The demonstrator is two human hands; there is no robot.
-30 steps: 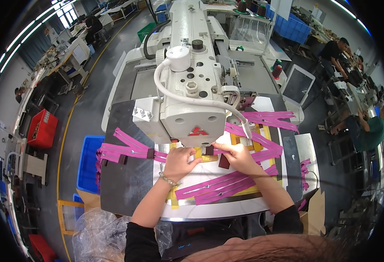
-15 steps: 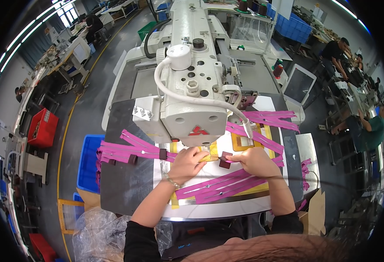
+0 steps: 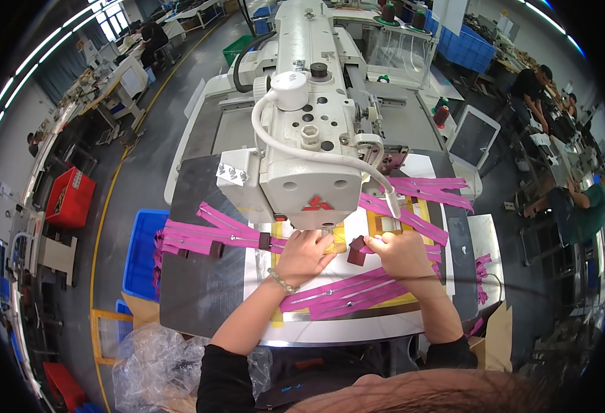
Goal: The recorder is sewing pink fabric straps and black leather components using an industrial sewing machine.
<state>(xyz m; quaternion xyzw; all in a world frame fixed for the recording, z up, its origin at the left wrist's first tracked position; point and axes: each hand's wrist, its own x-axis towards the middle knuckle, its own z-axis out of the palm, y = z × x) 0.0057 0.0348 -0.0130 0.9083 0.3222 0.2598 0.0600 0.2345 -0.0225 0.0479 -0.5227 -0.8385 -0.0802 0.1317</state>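
My right hand (image 3: 404, 260) pinches a small dark maroon patch (image 3: 357, 254) at one edge between thumb and fingers, to the right of the needle area. Beneath the machine head, my left hand (image 3: 306, 259) has its fingers bent against a yellow-taped piece (image 3: 339, 242); what lies under those fingertips is hidden. Between my forearms, magenta zippers (image 3: 347, 294) with silver sliders lie side by side. More magenta zippers (image 3: 189, 236) stretch out to the left, with a dark patch (image 3: 264, 240) on them near my left hand.
A large white sewing machine (image 3: 309, 165) overhangs the work. Magenta zippers (image 3: 426, 184) lie at the right rear. A blue bin (image 3: 144, 251) stands left of the dark table (image 3: 199, 303), with clear plastic wrap (image 3: 154, 368) below. A screen (image 3: 473, 138) stands right; people work farther off.
The maroon patch has turned to a tilted angle in my right hand. My left hand stays at the yellow-taped piece, its fingers slightly shifted. The whole view has moved a little.
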